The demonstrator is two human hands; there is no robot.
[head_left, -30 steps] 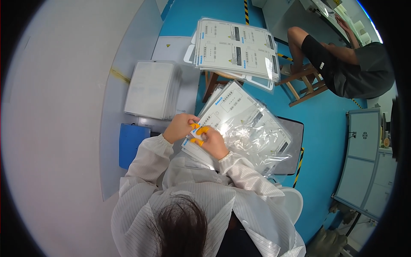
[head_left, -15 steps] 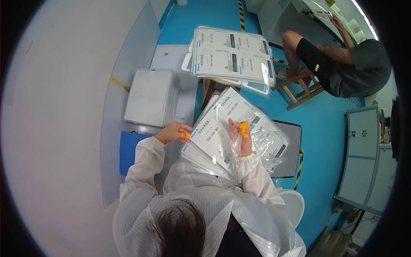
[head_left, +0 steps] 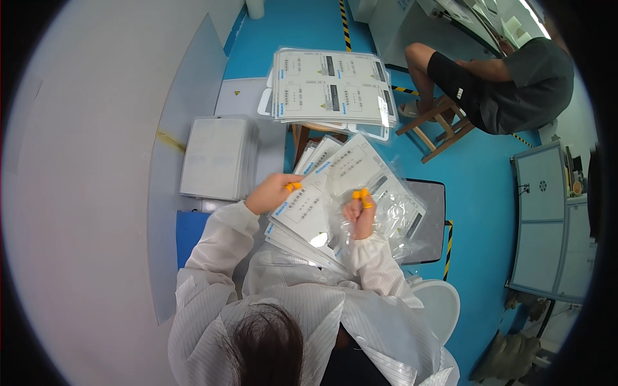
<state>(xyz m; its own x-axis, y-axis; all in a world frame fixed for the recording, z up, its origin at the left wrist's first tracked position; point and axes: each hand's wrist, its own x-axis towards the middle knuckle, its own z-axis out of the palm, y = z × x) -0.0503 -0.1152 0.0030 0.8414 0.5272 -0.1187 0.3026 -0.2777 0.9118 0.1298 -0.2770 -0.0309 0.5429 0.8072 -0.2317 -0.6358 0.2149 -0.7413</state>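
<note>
A stack of printed white label sheets (head_left: 308, 204) lies fanned out on my lap, the top one slanting up to the right. My left hand (head_left: 275, 192), a yellow finger cot on one finger, is closed on the top sheet's left edge. Over the sheet's middle my right hand (head_left: 360, 215) is curled into a closed grip, with yellow cots on its fingers. Crumpled clear plastic film (head_left: 393, 225) spreads around and to the right of it and seems gathered in its fingers. The glossy film partly hides the sheet's right side.
Ahead, a large pile of printed sheets (head_left: 328, 87) rests on a wooden stool (head_left: 299, 138). At left stand a white stack of sheets (head_left: 215, 157) and a blue box (head_left: 191, 235). A grey-topped surface (head_left: 428, 212) is at right. Another person (head_left: 508, 90) sits at the far right.
My left hand has moved up along the sheet's left edge. The fingers of my right hand have gone from stretched out to curled, and the hand sits slightly lower. The view has shifted slightly.
</note>
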